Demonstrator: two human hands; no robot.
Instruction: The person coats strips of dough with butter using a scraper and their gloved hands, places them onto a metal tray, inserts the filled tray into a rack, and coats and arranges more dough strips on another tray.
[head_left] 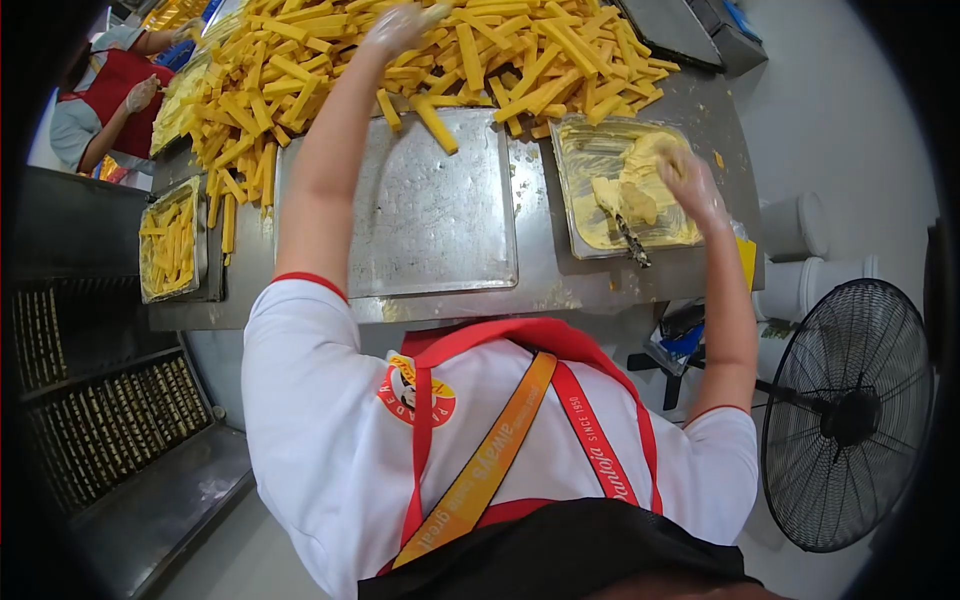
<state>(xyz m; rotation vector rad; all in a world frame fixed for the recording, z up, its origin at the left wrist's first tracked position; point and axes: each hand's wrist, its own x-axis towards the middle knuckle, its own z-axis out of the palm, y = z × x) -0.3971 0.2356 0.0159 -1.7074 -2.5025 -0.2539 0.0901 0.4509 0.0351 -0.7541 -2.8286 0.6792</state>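
My left hand, in a clear glove, reaches over the big heap of yellow sticks at the far side of the table. Motion smears its fingers, so their grip is unclear. My gloved right hand is above the right side of a tray smeared with pale yellow cream. Its fingers are curled, with cream on them; anything inside them is hidden. A cream-coated utensil with a dark handle lies in that tray. Between my arms is a bare metal sheet pan, two sticks overlapping its far edge.
A small tray of sticks stands at the table's left end. A co-worker in a red apron is at the far left. Below are dark racks. A black fan and white buckets stand at right.
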